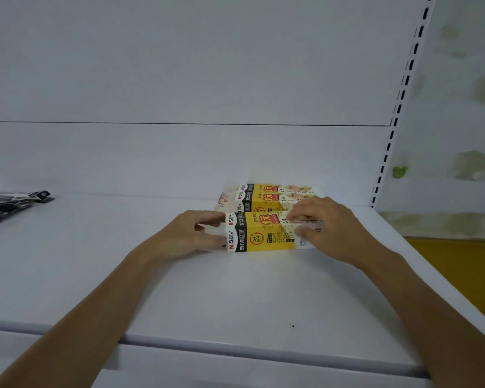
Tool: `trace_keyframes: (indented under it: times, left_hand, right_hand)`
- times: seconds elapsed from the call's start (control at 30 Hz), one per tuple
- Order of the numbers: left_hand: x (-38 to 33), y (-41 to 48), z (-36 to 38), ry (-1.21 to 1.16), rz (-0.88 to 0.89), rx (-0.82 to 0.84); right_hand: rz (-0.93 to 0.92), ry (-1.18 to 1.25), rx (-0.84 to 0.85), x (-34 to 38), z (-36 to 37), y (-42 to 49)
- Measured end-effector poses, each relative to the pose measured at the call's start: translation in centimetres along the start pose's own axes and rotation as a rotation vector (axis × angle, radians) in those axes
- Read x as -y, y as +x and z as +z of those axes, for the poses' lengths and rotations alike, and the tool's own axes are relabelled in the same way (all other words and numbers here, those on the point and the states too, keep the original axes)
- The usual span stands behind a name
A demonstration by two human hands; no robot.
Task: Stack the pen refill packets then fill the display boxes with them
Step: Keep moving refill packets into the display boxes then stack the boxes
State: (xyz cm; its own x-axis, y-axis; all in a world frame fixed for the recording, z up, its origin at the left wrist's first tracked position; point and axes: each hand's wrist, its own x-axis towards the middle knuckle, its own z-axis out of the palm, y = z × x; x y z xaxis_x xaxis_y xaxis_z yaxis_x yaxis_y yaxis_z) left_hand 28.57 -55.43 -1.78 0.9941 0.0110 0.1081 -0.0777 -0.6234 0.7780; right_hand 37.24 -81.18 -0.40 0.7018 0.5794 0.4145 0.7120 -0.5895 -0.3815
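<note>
The hands bracketed the front display box (263, 233) on the shelf (207, 289), the left hand (191, 233) pressing near-straight fingers against its left end and the right hand (328, 228) curled over its right, and the box looked light, thin-walled and crushable, best held by its ends.

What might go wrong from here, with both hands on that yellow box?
The front yellow box sits close against the boxes behind; a push from the left hand or right hand might knock them askew. The refill packets lie far left on the shelf, so carrying them over may spill some.
</note>
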Motion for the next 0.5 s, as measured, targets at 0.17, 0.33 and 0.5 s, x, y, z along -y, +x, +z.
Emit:
trace_keyframes:
  times: [0.17, 0.33, 0.5]
  left_hand:
    - [-0.1, 0.5, 1.1, -0.001, 0.023, -0.101]
    - [-0.1, 1.0, 1.8, 0.071, 0.052, -0.168]
    - [-0.2, 1.1, 1.7, 0.103, 0.050, -0.202]
  right_hand:
    - [0.005, -0.209, 0.068, 0.7, 0.4, -0.1]
    - [-0.017, -0.218, 0.041, 1.0, 0.8, 0.0]
    - [-0.024, -0.256, 0.044, 0.7, 1.0, 0.2]
